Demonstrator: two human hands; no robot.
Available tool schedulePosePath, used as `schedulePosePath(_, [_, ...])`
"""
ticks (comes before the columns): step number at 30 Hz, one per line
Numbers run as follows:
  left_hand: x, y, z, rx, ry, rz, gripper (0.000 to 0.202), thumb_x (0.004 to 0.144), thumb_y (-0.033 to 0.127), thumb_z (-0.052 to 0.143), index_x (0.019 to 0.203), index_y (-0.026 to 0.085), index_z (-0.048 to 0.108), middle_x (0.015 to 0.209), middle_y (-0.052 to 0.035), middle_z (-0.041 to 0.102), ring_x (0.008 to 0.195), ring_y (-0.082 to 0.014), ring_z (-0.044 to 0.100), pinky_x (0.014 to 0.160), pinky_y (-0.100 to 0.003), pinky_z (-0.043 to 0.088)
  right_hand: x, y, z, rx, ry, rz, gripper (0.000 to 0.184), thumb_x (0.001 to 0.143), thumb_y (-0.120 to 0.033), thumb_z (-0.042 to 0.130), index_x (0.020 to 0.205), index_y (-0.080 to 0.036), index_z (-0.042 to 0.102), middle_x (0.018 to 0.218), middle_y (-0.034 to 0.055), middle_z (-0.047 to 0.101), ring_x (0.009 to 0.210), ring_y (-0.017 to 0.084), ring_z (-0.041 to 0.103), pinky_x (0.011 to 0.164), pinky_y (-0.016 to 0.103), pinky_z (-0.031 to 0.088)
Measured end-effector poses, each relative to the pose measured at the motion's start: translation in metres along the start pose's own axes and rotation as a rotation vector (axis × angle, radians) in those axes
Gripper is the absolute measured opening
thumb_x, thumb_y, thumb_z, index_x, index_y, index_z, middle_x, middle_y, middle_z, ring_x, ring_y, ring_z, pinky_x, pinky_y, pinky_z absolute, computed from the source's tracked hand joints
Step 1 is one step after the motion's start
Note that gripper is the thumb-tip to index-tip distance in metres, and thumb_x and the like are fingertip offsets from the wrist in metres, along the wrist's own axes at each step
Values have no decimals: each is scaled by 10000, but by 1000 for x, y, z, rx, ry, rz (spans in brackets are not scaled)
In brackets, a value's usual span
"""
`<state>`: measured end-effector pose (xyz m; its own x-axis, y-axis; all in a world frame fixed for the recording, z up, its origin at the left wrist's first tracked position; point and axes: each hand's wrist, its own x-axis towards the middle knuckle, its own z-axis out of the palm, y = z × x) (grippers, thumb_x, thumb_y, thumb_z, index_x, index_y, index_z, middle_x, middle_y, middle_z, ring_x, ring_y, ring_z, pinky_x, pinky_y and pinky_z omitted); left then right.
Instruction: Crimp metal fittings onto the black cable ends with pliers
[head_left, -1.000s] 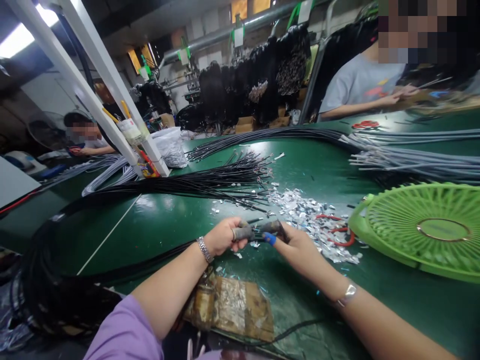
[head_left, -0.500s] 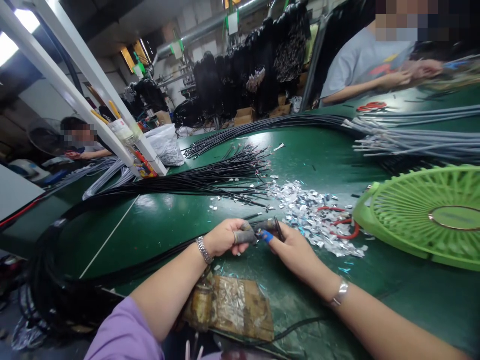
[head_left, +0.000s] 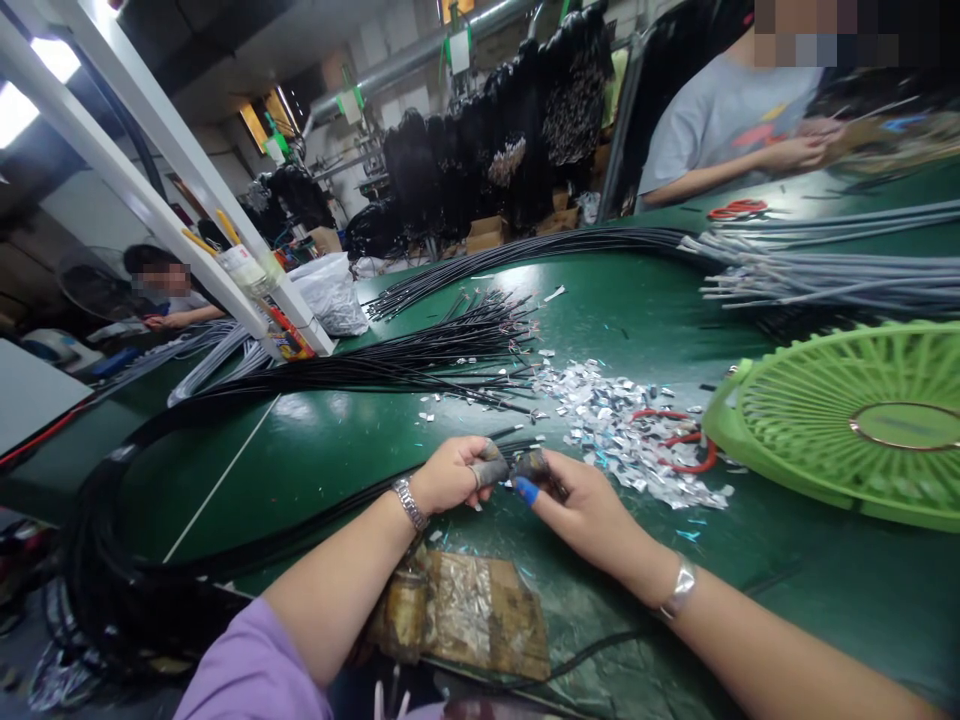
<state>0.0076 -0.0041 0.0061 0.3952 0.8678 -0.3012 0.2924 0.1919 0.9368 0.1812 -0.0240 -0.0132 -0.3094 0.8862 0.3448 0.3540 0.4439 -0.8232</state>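
My left hand (head_left: pixel 459 472), with dark wrapping on its thumb and finger, is closed in a pinch at the end of a black cable (head_left: pixel 367 493) that runs in from the left. My right hand (head_left: pixel 574 495), with blue tape on the thumb and dark wrapping on a finger, is closed just beside it, fingertips nearly meeting the left ones. What lies between the right fingers is hidden. Behind the fingertips show more black cable ends (head_left: pixel 529 443). Silvery foil scraps (head_left: pixel 600 415) lie beyond my right hand, around a red-handled tool (head_left: pixel 694 455).
A green fan (head_left: pixel 825 430) stands at right. Black cable bundles (head_left: pixel 420 345) and grey cables (head_left: pixel 825 275) lie across the green table (head_left: pixel 337 430). A taped cardboard piece (head_left: pixel 480 610) sits at the front edge. White posts (head_left: pixel 202 190) rise at left. Two other people sit beyond.
My right fingers have shifted slightly, and the thin dark piece that stood up by them no longer shows there. My left hand stays nearly in place.
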Motion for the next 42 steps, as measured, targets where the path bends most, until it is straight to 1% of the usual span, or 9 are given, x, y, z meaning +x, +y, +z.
schedulePosePath(4, [0, -1, 0, 7, -23, -5, 378, 637, 490, 666, 670, 160, 484, 415, 60, 488, 301, -37, 380, 316, -147, 271, 2, 3, -3, -39, 133, 75, 178, 762, -334, 490, 621, -230, 456, 521, -26, 488, 476, 136, 425, 454, 250, 336])
schedulePosePath(6, [0, -2, -1, -12, -17, -3, 380, 629, 492, 667, 674, 161, 485, 416, 60, 490, 299, -39, 376, 312, -149, 273, 4, 4, -6, -22, 152, 103, 201, 769, -360, 490, 619, -233, 450, 512, -29, 481, 473, 138, 422, 452, 252, 339])
schedulePosePath(11, [1, -3, -1, -54, -19, 1, 414, 594, 515, 681, 669, 159, 483, 410, 63, 484, 298, -38, 368, 306, -150, 272, 5, 3, -7, 49, 85, 100, 284, 784, -446, 502, 604, -229, 465, 500, -39, 449, 470, 131, 387, 446, 247, 337])
schedulePosePath(14, [0, -3, 0, -65, -53, -11, 455, 570, 545, 698, 677, 158, 485, 412, 61, 489, 301, -39, 376, 305, -150, 270, 5, 6, 1, 74, 50, 125, 226, 781, -388, 478, 633, -219, 495, 536, -27, 491, 501, 139, 421, 481, 256, 363])
schedulePosePath(18, [-1, 0, 0, -84, -47, -5, 496, 543, 584, 702, 664, 159, 477, 405, 63, 484, 292, -36, 364, 295, -150, 253, 4, 11, 9, 59, -73, 134, 157, 742, -322, 468, 636, -213, 510, 547, -21, 516, 518, 146, 441, 498, 261, 360])
schedulePosePath(25, [-1, 3, 0, -105, 0, -1, 485, 532, 572, 699, 650, 157, 478, 401, 66, 481, 281, -30, 343, 294, -152, 245, 5, 14, -1, 23, 75, 156, 193, 779, -370, 477, 663, -219, 505, 576, -8, 534, 545, 157, 460, 503, 263, 372])
schedulePosePath(33, [-1, 4, 1, -111, 37, -4, 507, 512, 587, 709, 638, 157, 470, 392, 66, 480, 274, -29, 341, 286, -147, 235, 0, 5, 2, -16, -21, 10, 156, 755, -289, 483, 617, -216, 487, 552, -20, 492, 511, 137, 417, 486, 260, 328])
schedulePosePath(39, [0, 4, 1, -110, 36, -4, 509, 525, 592, 704, 646, 157, 470, 396, 68, 482, 270, -26, 329, 284, -148, 230, 2, 6, 1, -3, 34, 123, 129, 742, -317, 488, 658, -220, 476, 527, -38, 451, 485, 134, 397, 462, 253, 314])
schedulePosePath(42, [0, 3, 1, -86, 26, -7, 490, 544, 580, 694, 654, 162, 464, 399, 73, 480, 272, -30, 336, 291, -149, 234, 3, 8, 3, -42, 23, 88, 116, 748, -303, 503, 670, -223, 475, 551, -31, 471, 503, 139, 415, 484, 255, 325])
